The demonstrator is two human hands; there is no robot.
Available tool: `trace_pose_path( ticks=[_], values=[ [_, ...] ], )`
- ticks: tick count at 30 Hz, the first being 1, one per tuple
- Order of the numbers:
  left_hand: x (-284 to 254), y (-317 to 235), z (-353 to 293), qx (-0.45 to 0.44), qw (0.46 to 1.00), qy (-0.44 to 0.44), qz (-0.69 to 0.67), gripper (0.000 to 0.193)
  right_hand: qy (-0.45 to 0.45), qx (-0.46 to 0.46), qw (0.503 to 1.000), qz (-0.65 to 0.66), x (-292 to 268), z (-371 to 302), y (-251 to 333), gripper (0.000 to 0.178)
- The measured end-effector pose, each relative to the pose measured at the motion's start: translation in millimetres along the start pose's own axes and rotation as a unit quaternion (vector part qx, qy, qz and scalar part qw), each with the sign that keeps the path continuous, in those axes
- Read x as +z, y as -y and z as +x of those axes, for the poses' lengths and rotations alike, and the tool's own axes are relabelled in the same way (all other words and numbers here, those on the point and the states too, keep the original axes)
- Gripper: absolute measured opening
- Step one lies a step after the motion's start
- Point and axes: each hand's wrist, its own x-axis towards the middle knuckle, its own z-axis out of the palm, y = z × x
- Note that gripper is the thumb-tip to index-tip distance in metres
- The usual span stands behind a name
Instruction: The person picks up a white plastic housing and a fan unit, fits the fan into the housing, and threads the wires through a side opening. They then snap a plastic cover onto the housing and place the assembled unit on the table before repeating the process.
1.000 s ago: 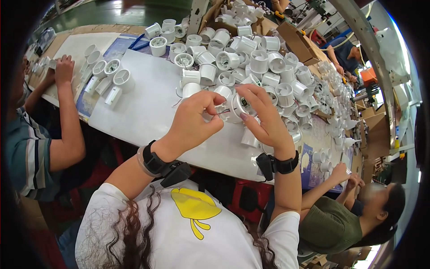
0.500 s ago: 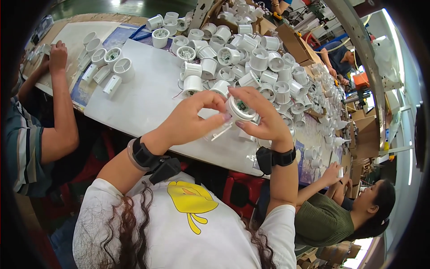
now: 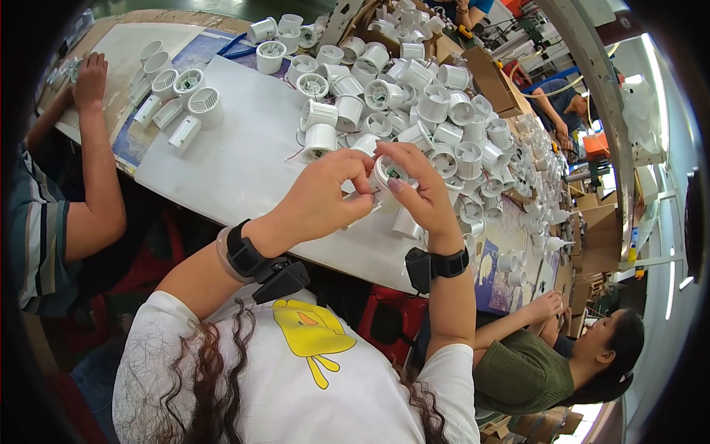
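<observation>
Over the near edge of the white board, my right hand [image 3: 423,185] wraps its thumb and fingers round a round white plastic housing [image 3: 384,169]. A green circuit board shows inside the housing's open end, which is partly hidden by the fingers. Close against its left side, my left hand [image 3: 325,194] is closed in a pinch, thumb and fingertips together. A pale strip-like part shows just under those fingertips; whether the left hand holds it or the housing's side is hidden. Both wrists wear black straps with small black boxes.
A large heap of similar white housings [image 3: 433,103] fills the table beyond my hands. Several cups and slotted pieces [image 3: 205,108] stand at the left of the white board [image 3: 244,140]. Co-workers sit on both sides, one in a green top [image 3: 525,374]. Cardboard boxes [image 3: 491,83] stand behind.
My left fingers have come together into a pinch beside the housing. My right thumb has moved up across the housing's rim. The view has shifted slightly.
</observation>
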Motion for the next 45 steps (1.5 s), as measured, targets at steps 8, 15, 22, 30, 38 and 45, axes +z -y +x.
trace_pose_path(
  ticks=[8, 15, 22, 30, 38, 45],
  values=[
    [7.3, 10.9, 8.6, -0.112, 0.931, -0.008, -0.347, 0.043, 0.002, -0.009, 0.986, 0.168, -5.6, -7.9, -2.6, 0.052],
    [18.9, 9.7, 11.0, -0.170, 0.874, 0.087, -0.446, 0.051, -0.036, -0.006, 0.996, 0.080, 8.3, -4.0, 6.7, 0.052],
    [29.9, 13.3, 8.5, -0.117, 0.900, 0.033, -0.418, 0.049, -0.043, -0.012, 0.988, 0.149, 20.0, -0.1, 3.1, 0.041],
    [27.5, 15.7, 5.9, -0.124, 0.908, 0.028, -0.399, 0.046, -0.080, 0.010, 0.981, 0.175, 28.8, 0.0, 4.3, 0.037],
    [32.3, 23.6, 3.2, -0.103, 0.919, 0.006, -0.381, 0.048, -0.154, -0.038, 0.985, 0.070, 34.2, -1.0, 4.5, 0.027],
    [18.2, 24.8, 4.8, -0.016, 0.978, -0.053, -0.200, 0.044, -0.151, 0.085, 0.985, 0.022, 13.1, -17.5, 24.8, 0.015]
  ],
)
